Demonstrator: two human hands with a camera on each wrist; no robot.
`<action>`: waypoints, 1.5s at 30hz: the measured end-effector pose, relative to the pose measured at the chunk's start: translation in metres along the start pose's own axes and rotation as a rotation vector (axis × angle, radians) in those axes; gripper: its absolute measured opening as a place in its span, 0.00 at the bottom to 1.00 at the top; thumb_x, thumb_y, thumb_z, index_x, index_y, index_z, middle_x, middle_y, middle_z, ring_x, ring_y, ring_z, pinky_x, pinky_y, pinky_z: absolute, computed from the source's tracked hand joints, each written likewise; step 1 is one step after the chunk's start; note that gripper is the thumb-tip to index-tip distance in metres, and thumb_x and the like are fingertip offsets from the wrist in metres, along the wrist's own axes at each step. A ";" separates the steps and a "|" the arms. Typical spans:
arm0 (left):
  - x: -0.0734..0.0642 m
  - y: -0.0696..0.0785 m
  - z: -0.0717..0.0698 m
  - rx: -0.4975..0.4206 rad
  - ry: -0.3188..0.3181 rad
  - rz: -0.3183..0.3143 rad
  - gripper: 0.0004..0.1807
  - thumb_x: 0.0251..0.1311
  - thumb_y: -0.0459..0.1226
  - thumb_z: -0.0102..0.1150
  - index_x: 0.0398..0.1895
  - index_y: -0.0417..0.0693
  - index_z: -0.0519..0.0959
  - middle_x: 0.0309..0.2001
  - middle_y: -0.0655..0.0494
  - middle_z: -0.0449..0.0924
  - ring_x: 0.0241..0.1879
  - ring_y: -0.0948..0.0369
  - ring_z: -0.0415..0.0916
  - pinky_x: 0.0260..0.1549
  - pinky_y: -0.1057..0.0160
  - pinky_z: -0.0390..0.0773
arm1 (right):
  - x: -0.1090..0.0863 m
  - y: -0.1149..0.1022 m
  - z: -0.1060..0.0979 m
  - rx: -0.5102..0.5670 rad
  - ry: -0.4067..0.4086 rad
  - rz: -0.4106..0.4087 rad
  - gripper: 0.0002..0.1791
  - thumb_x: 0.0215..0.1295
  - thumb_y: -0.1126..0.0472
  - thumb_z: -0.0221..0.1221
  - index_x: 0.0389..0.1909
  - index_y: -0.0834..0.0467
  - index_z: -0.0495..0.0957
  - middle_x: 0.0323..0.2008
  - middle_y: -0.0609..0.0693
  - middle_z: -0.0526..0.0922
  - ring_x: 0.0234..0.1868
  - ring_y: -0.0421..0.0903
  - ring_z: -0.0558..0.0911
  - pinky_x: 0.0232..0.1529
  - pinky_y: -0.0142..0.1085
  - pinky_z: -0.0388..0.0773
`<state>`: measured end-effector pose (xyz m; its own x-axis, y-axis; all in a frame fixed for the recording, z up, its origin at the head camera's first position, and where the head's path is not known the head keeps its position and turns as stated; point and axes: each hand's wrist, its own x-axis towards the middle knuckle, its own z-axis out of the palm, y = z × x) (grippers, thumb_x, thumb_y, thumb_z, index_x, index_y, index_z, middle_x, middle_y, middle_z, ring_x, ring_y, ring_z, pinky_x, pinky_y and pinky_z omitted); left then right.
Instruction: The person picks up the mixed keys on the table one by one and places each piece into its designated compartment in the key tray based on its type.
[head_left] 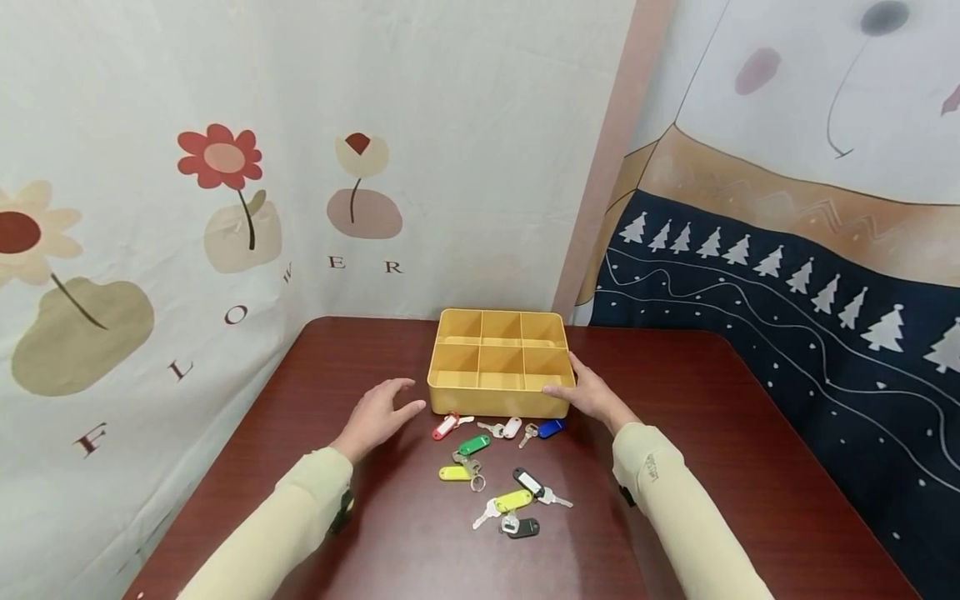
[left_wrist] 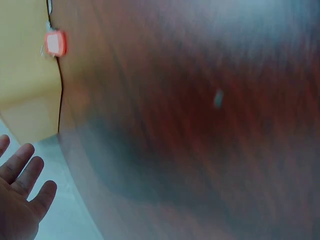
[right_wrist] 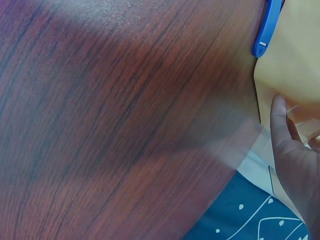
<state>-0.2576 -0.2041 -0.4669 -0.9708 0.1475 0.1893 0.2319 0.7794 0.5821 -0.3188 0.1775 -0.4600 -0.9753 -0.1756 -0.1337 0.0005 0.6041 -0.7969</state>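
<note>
A yellow box (head_left: 502, 403) with several compartments stands at the back of the table, its compartments bare. My right hand (head_left: 596, 396) is at its right front corner, thumb against the front wall and fingers along the right side; in the right wrist view the thumb (right_wrist: 279, 117) lies straight on the yellow wall. To the left of the box my left hand (head_left: 378, 417) hovers with loose, spread fingers, apart from it and holding nothing. Tagged keys lie before the box: red (head_left: 446, 427), white (head_left: 512, 427), blue (head_left: 552, 428) and green (head_left: 474, 445) tags are nearest.
Closer to me lie more keys with two yellow tags (head_left: 454, 473) (head_left: 513, 501) and two black tags (head_left: 528, 482) (head_left: 523, 528). The dark red wooden table (head_left: 675, 400) ends at a printed curtain (head_left: 465, 167) behind the box.
</note>
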 end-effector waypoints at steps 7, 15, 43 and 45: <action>-0.004 0.010 0.018 -0.051 0.025 0.000 0.25 0.61 0.45 0.67 0.57 0.39 0.78 0.53 0.44 0.80 0.53 0.46 0.77 0.54 0.44 0.74 | 0.001 -0.002 -0.001 -0.005 0.002 0.011 0.60 0.57 0.36 0.66 0.80 0.51 0.41 0.73 0.62 0.59 0.71 0.62 0.62 0.68 0.62 0.54; -0.006 0.017 0.038 -0.055 0.041 -0.002 0.17 0.57 0.42 0.71 0.47 0.42 0.83 0.42 0.49 0.82 0.44 0.52 0.79 0.47 0.49 0.76 | 0.000 -0.001 0.000 0.011 0.006 0.005 0.59 0.56 0.36 0.67 0.80 0.49 0.44 0.71 0.62 0.62 0.68 0.62 0.65 0.67 0.63 0.55; -0.011 0.020 0.055 0.226 0.036 0.143 0.11 0.56 0.42 0.70 0.38 0.46 0.87 0.34 0.51 0.78 0.37 0.50 0.74 0.36 0.48 0.74 | -0.004 -0.003 0.001 0.006 -0.006 -0.006 0.58 0.57 0.35 0.66 0.80 0.49 0.43 0.71 0.62 0.62 0.68 0.62 0.65 0.67 0.63 0.55; -0.013 0.021 0.054 0.232 0.025 0.155 0.10 0.56 0.41 0.70 0.39 0.47 0.88 0.34 0.52 0.78 0.37 0.51 0.74 0.35 0.49 0.74 | -0.005 -0.003 0.002 0.008 -0.007 -0.006 0.58 0.58 0.36 0.66 0.80 0.49 0.43 0.71 0.62 0.62 0.68 0.62 0.65 0.67 0.64 0.55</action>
<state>-0.2437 -0.1568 -0.5003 -0.9225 0.2628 0.2828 0.3542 0.8677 0.3488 -0.3139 0.1753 -0.4579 -0.9738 -0.1849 -0.1326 -0.0040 0.5964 -0.8027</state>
